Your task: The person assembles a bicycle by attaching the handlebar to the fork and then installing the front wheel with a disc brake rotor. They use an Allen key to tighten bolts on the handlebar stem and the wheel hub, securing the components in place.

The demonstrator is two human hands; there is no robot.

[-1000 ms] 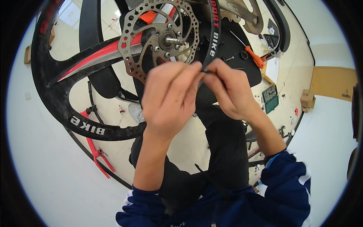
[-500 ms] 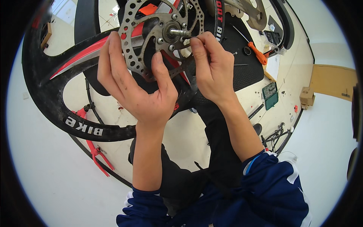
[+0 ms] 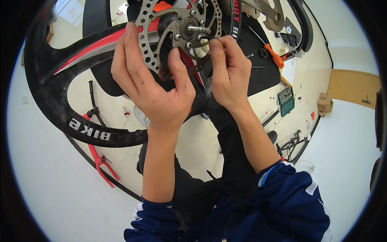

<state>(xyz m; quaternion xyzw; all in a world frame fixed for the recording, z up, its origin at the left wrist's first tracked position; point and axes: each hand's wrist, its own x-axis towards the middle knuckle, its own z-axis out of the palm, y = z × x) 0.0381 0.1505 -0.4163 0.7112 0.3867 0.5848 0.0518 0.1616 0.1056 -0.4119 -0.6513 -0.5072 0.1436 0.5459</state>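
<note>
So the left hand (image 3: 155,92) has fingers and thumb spread apart at the disc brake rotor's (image 3: 175,27) lower-left edge, probably to steady it. The right hand (image 3: 231,66) pinches a thin dark tool (image 3: 207,37), maybe a hex key, by the hub bolts (image 3: 188,45). Rotor's mounted on the black bike wheel (image 3: 44,97).

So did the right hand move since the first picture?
Yes. Against the orange screwdriver, the right hand went up and a bit left, closer to the axle.
</note>
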